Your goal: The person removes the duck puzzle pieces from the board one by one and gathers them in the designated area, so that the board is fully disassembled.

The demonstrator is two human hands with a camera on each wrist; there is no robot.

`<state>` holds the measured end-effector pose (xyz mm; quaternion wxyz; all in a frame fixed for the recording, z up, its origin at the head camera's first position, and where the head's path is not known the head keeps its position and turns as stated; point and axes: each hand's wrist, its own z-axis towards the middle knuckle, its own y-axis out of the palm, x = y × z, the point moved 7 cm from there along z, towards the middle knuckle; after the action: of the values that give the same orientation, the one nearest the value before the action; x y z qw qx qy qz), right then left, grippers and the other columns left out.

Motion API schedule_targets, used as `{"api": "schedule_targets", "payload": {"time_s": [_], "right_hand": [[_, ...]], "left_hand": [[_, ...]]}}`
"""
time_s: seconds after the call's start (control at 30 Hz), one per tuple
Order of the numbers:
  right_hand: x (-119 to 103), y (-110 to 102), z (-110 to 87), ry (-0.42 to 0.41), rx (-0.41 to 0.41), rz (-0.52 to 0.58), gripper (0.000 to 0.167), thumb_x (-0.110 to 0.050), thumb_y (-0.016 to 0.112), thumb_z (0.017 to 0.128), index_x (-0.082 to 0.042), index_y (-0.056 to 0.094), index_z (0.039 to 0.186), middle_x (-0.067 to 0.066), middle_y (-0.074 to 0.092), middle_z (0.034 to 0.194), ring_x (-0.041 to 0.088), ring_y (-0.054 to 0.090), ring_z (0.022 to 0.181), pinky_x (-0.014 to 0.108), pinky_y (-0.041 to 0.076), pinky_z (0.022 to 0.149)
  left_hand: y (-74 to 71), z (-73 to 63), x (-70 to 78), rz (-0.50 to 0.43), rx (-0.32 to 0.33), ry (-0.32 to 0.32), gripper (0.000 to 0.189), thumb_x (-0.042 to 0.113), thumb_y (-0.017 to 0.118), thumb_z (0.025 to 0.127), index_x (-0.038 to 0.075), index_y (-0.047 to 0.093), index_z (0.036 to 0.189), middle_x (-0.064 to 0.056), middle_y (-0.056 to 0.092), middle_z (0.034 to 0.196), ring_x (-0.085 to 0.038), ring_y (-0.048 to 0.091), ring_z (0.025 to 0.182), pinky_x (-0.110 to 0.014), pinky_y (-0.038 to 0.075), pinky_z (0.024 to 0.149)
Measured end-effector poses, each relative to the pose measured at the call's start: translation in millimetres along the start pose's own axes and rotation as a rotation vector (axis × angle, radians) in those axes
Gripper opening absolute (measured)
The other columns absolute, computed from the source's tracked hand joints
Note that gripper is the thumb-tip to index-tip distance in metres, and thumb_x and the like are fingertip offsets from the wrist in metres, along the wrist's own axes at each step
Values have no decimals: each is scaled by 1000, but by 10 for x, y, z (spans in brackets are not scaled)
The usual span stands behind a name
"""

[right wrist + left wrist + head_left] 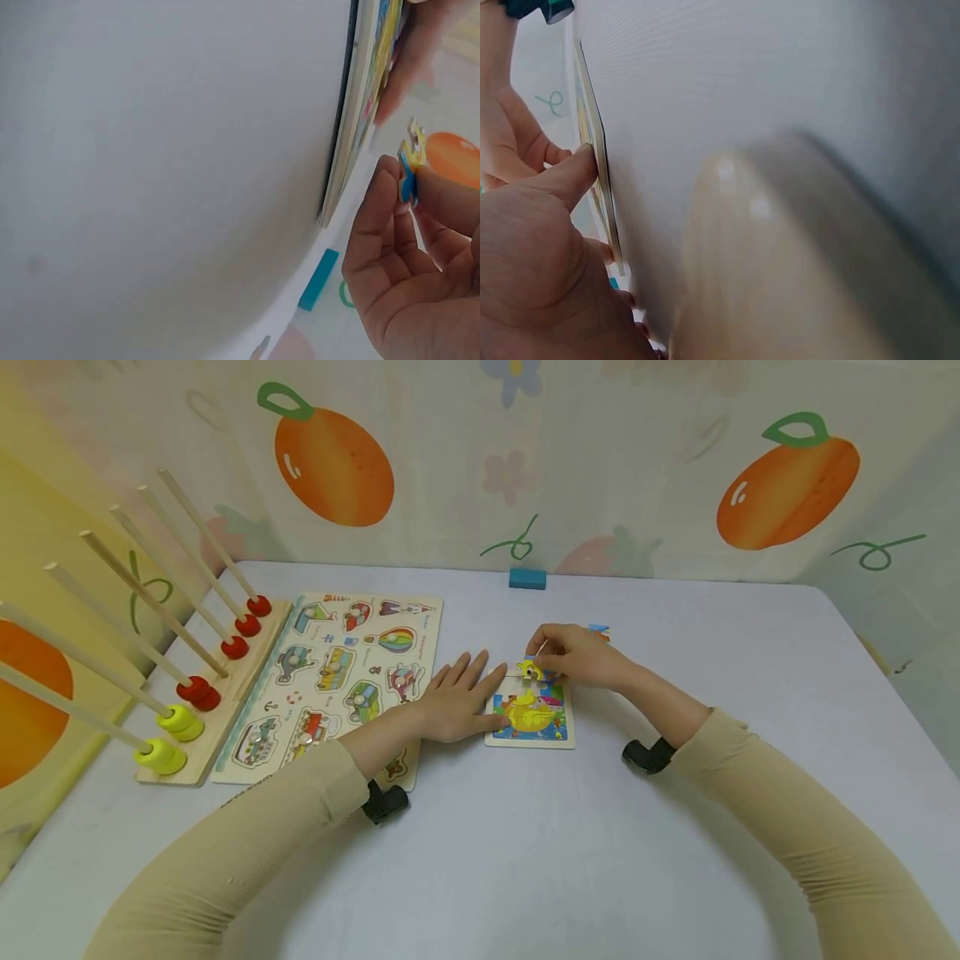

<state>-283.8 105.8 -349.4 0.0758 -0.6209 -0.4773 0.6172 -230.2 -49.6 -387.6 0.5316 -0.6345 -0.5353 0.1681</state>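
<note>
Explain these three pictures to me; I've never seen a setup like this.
There is no machine: the left grip and right grip are a person's bare hands. The wide picture comes from a camera worn on the head; the other two come from cameras on the left and right wrists. On the white table lie a small picture puzzle, a vehicle board and a blue block; at the left is a stand with rods and beads. The right grip pinches a yellow-and-blue piece near the puzzle's far edge. The left grip has its fingers spread, its thumb touching the puzzle's left edge.
</note>
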Motion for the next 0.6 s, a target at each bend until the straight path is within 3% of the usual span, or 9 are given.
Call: {"api": "schedule_targets", "payload": {"time_s": [0.6], "right_hand": [[385, -503, -121, 91, 153, 82, 21, -18, 56, 100, -7, 61, 117, 15, 64, 103, 23, 71, 79, 28, 61, 72]], "left_hand": [[-33, -53, 44, -14, 13, 15, 80, 52, 45, 100, 20, 4, 161, -11, -12, 168, -35, -14, 156, -56, -6, 127]]}}
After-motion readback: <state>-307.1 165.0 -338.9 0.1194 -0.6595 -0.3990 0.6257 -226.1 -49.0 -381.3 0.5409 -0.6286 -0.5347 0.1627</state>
